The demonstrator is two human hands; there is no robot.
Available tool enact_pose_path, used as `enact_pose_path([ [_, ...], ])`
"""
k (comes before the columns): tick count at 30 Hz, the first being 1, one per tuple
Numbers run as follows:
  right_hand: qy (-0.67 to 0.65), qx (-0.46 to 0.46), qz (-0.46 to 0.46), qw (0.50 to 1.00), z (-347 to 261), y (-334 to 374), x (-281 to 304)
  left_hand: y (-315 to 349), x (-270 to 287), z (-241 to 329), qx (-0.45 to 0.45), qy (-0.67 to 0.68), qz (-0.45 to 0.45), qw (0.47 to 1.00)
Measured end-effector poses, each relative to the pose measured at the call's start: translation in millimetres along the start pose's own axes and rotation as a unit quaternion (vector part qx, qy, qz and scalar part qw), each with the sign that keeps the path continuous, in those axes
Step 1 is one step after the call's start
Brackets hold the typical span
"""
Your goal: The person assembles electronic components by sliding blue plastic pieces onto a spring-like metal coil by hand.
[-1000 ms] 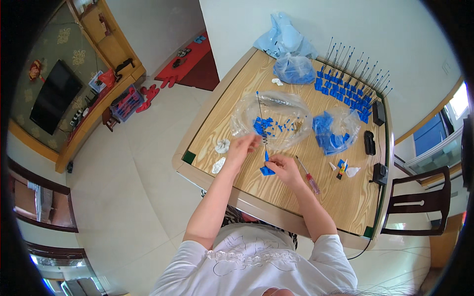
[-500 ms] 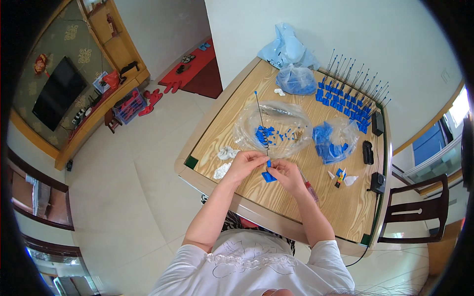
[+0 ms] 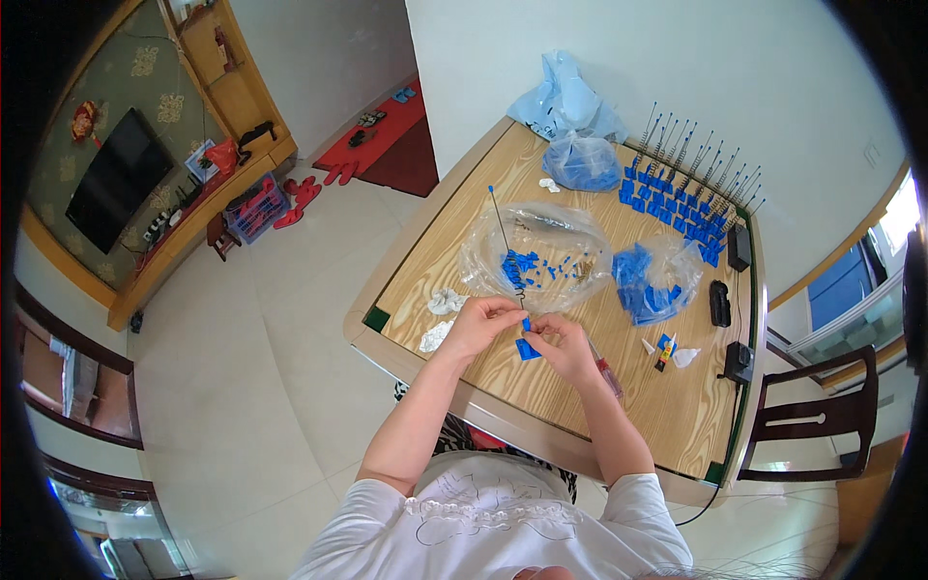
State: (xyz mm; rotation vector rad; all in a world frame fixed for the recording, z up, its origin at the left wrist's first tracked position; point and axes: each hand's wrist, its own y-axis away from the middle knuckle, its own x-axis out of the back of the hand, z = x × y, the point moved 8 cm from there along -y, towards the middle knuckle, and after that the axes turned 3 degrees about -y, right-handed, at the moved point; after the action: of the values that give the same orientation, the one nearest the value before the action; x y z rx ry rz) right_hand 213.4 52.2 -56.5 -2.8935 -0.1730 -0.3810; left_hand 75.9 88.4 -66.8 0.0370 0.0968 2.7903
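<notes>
Left hand (image 3: 480,324) pinches the foot of a thin coiled-spring antenna rod (image 3: 507,246) above the wooden table (image 3: 425,261), before a clear bag of blue parts (image 3: 537,253); right hand (image 3: 565,346) closes on a small blue plastic base (image 3: 528,348). Fitting appears underway; seating rod into base likely needs careful alignment.

Near edge: bare table (image 3: 541,387) under the hands.
Ahead: clear bag (image 3: 551,253) blocks.
Right: blue parts bag (image 3: 657,280), black boxes (image 3: 720,303).
Left: white scraps (image 3: 445,302).
</notes>
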Motion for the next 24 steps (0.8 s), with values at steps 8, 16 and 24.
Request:
enact_pose_path([
  [8, 0.01, -0.012, 0.007, 1.0, -2, 1, 4, 1, -6, 8, -0.012, -0.027, -0.001, 1.0],
  [16, 0.011, -0.002, 0.013, 1.0, -5, 0, 6, 0, -7, 13, -0.016, -0.034, -0.015, 0.999],
  [24, 0.033, 0.011, 0.02, 0.999, 2, 0, 8, 0, -8, 15, -0.036, -0.026, -0.019, 0.999],
])
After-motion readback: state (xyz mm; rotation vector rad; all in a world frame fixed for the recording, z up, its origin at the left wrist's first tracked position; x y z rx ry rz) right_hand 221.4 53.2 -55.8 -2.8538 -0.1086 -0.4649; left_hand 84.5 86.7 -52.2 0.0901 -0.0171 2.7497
